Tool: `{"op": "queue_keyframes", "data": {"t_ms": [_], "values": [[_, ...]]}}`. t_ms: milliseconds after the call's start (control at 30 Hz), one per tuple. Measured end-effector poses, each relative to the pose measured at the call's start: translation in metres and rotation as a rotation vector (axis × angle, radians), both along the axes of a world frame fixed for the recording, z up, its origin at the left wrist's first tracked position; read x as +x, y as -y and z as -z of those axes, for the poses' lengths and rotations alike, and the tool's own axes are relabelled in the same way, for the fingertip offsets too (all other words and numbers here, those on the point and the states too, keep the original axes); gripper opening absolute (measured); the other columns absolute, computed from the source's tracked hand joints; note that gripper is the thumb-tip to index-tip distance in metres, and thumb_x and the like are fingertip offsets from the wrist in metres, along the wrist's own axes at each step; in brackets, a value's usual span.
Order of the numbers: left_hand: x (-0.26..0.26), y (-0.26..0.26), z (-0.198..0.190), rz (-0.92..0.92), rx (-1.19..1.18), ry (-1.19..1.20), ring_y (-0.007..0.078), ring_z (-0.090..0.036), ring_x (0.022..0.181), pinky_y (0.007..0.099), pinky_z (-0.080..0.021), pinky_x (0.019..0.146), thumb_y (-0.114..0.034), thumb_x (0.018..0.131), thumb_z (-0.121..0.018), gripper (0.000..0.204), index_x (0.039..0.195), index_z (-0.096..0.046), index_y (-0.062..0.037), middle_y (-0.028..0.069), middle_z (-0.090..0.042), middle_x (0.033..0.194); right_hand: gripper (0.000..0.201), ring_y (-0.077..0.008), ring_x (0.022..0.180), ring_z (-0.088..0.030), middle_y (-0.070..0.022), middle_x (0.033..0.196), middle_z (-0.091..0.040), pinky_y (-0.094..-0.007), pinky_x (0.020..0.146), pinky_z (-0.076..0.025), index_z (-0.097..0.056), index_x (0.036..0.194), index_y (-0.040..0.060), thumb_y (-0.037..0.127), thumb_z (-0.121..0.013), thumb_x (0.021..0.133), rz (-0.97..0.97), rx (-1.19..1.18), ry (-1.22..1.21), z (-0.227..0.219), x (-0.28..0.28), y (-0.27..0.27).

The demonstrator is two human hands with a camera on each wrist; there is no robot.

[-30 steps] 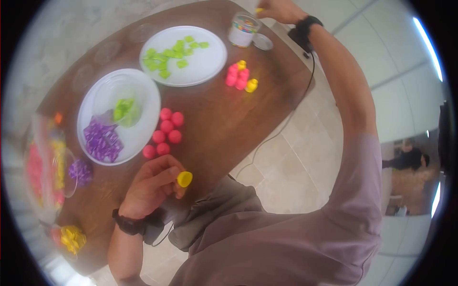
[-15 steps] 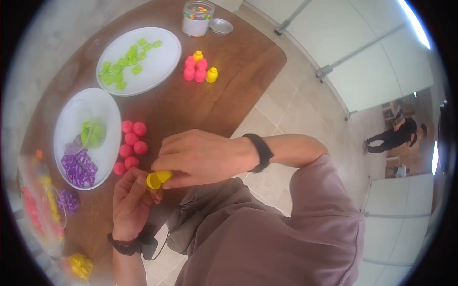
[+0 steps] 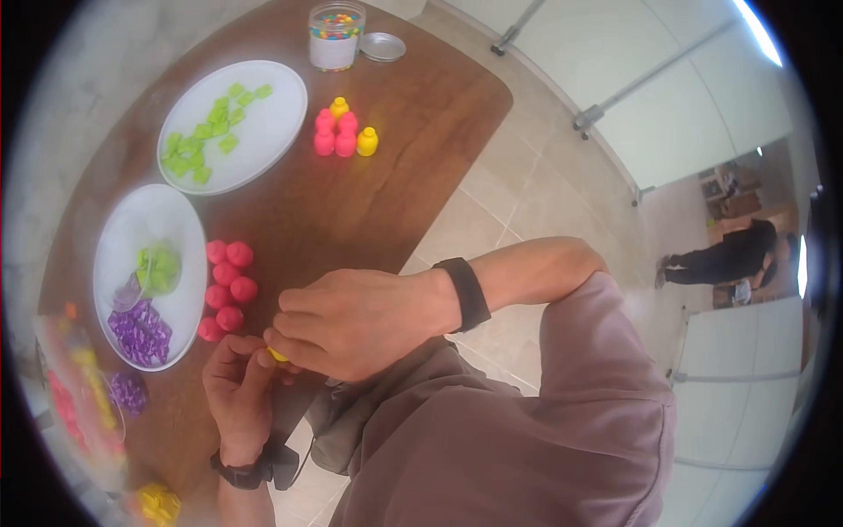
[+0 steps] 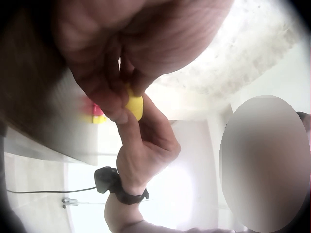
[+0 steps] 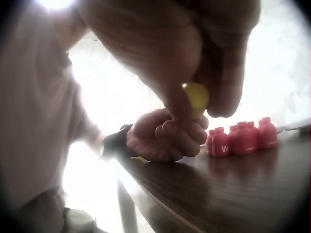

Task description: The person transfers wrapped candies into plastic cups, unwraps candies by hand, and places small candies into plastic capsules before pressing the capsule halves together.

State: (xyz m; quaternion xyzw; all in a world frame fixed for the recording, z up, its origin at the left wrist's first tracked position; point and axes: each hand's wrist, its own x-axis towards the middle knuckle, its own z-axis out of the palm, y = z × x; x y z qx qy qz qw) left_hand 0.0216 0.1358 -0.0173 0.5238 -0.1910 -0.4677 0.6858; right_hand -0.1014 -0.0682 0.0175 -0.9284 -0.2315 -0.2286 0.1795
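Note:
Both hands meet over the table's near edge around a small yellow plastic bottle, mostly covered by fingers. My left hand pinches one end between thumb and fingertips. From above, my right hand grips the other end. The right wrist view shows the rounded yellow bottle under the right fingers, with the left hand curled below. Its seam is hidden. Just beyond the left fingers stand several pink bottles. Farther off, more pink bottles stand with two yellow ones.
A white plate carries green squares. Another plate holds purple wrappers and a clear cup with green pieces. At the back stand a jar of colourful candies and its lid. A clear bag lies left.
My right hand came from near the candy jar to the left hand, bringing a yellow piece. The two open yellow halves seen apart are now together between the fingers. The head view shifted.

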Motion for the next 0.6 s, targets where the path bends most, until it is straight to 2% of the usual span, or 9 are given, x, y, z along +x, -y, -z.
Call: {"op": "queue_keyframes", "data": {"t_ms": [100, 200, 267, 300, 367, 433, 500, 533, 600], "values": [[0.001, -0.002, 0.002, 0.012, -0.017, -0.042, 0.0175, -0.07, 0.079, 0.0291, -0.056, 0.069, -0.002, 0.098, -0.067, 0.006, 0.101, -0.064, 0.0022, 0.0116, -0.072, 0.094, 0.026, -0.0212, 0.075, -0.055, -0.0074, 0.081, -0.059, -0.031, 0.051, -0.048, -0.065, 0.099, -0.0072, 0.014, -0.069, 0.086, -0.056, -0.16, 0.128, -0.008, 0.001, 0.003], [0.0, -0.004, 0.0, 0.031, -0.018, -0.008, 0.0164, -0.069, 0.078, 0.0291, -0.057, 0.069, 0.004, 0.094, -0.068, 0.004, 0.097, -0.067, 0.0027, 0.011, -0.072, 0.093, 0.027, -0.0221, 0.074, -0.06, -0.0104, 0.082, -0.064, -0.0318, 0.052, -0.048, -0.068, 0.099, -0.0071, 0.017, -0.072, 0.088, -0.122, -0.078, -0.109, -0.017, 0.005, 0.008], [-0.003, -0.004, -0.004, 0.006, 0.01, 0.052, 0.0162, -0.069, 0.077, 0.0289, -0.056, 0.068, 0.006, 0.092, -0.069, 0.005, 0.096, -0.069, 0.0033, 0.0109, -0.072, 0.092, 0.031, -0.0238, 0.07, -0.066, -0.0132, 0.086, -0.071, -0.0325, 0.057, -0.052, -0.071, 0.103, -0.0052, 0.024, -0.074, 0.091, 0.011, 0.599, -0.804, -0.025, 0.009, 0.013], [-0.004, -0.003, -0.005, -0.016, 0.034, 0.113, 0.016, -0.069, 0.076, 0.0286, -0.056, 0.068, 0.008, 0.09, -0.069, 0.007, 0.095, -0.07, 0.0039, 0.0107, -0.071, 0.091, 0.031, -0.0238, 0.07, -0.066, -0.0132, 0.086, -0.071, -0.0325, 0.057, -0.052, -0.071, 0.103, -0.0052, 0.024, -0.074, 0.091, 0.006, 0.594, -0.803, -0.025, 0.01, 0.014], [-0.004, -0.001, -0.001, -0.018, 0.006, 0.211, 0.0153, -0.069, 0.074, 0.028, -0.056, 0.067, 0.008, 0.089, -0.07, 0.008, 0.096, -0.07, 0.0043, 0.0099, -0.071, 0.089, 0.035, -0.0268, 0.067, -0.069, -0.0143, 0.088, -0.075, -0.035, 0.062, -0.055, -0.071, 0.109, -0.002, 0.028, -0.076, 0.091, 0.051, 1.034, -1.136, -0.019, 0.01, 0.015], [-0.005, -0.003, 0.001, -0.057, 0.019, 0.312, 0.0145, -0.068, 0.072, 0.0274, -0.056, 0.067, 0.009, 0.088, -0.071, 0.009, 0.097, -0.071, 0.0048, 0.0091, -0.071, 0.087, 0.033, -0.0268, 0.067, -0.07, -0.0134, 0.089, -0.075, -0.0346, 0.064, -0.055, -0.071, 0.11, -0.0016, 0.026, -0.075, 0.092, -0.05, 0.933, -1.073, -0.012, 0.009, 0.022], [-0.006, 0.0, -0.002, 0.137, 0.02, 0.554, 0.0124, -0.068, 0.071, 0.026, -0.056, 0.066, 0.006, 0.087, -0.074, 0.016, 0.103, -0.071, 0.0044, 0.0091, -0.073, 0.088, 0.031, -0.0266, 0.075, -0.072, -0.0129, 0.092, -0.075, -0.0344, 0.069, -0.056, -0.071, 0.113, -0.0002, 0.021, -0.075, 0.091, -0.132, 0.736, -1.047, -0.016, 0.013, 0.029], [-0.012, 0.0, -0.002, 0.087, -0.007, 0.461, 0.0115, -0.068, 0.071, 0.0257, -0.055, 0.065, 0.004, 0.087, -0.075, 0.019, 0.106, -0.07, 0.0032, 0.0092, -0.074, 0.089, 0.03, -0.0264, 0.081, -0.073, -0.0133, 0.095, -0.074, -0.0344, 0.071, -0.056, -0.071, 0.113, 0.0009, 0.02, -0.076, 0.09, -0.118, 0.627, -1.078, -0.025, 0.015, 0.034], [-0.02, 0.004, -0.008, 0.012, -0.031, 0.294, 0.0105, -0.069, 0.077, 0.0248, -0.055, 0.067, 0.002, 0.089, -0.075, 0.023, 0.112, -0.069, 0.0022, 0.0088, -0.075, 0.09, 0.026, -0.0311, 0.078, -0.068, -0.0136, 0.093, -0.071, -0.0385, 0.068, -0.054, -0.071, 0.106, 0.0014, 0.019, -0.075, 0.088, -0.005, 0.535, -0.755, -0.021, 0.015, 0.034]]}}
